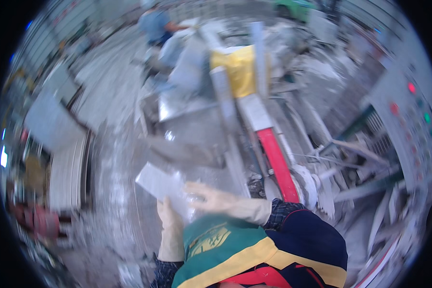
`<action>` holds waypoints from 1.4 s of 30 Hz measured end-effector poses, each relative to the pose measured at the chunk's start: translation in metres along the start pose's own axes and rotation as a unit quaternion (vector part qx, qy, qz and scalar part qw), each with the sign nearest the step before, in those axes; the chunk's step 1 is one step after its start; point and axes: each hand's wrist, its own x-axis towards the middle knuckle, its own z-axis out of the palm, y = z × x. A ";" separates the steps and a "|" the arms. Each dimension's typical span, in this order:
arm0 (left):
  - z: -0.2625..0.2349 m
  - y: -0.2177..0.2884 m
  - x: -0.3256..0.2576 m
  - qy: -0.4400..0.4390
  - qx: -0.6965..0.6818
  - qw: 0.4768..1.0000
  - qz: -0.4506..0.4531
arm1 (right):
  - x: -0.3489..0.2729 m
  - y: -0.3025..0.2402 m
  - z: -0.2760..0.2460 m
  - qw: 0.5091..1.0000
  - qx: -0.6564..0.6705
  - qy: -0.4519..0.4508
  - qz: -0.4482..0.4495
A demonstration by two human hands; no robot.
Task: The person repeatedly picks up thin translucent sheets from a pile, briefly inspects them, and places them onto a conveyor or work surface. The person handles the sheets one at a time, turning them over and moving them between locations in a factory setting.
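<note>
A flat white rectangular piece (pixel 159 181), smooth like a slab or stiff sheet, tilts in front of my body, just beyond the green and yellow apron (pixel 211 240). My left hand (pixel 170 221), in a cream glove, grips its near left edge, with the fingers partly hidden behind it. From the right reaches my right hand (pixel 213 198), gloved the same way. Its fingers are stretched out and apart over the piece's right side; blur hides whether they touch it. Past the hands lies a wet grey metal surface (pixel 187 125).
A red machine beam (pixel 278 163) runs outward on the right towards a yellow cover (pixel 235 69). A panel with lit buttons (pixel 408 125) stands far right. Stacked white slabs (pixel 67 173) lean at left. A person in blue (pixel 154 24) works at the back.
</note>
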 end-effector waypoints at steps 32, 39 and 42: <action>-0.386 0.071 -0.280 0.571 -0.040 0.791 0.214 | 0.002 -0.166 0.341 0.780 0.085 -0.619 -0.031; -0.462 0.057 -0.438 0.668 -0.239 0.588 0.390 | 0.031 -0.174 0.399 0.855 0.149 -0.487 0.099; -0.483 0.040 -0.490 0.688 -0.245 0.558 0.395 | 0.032 -0.173 0.416 0.860 0.113 -0.484 0.118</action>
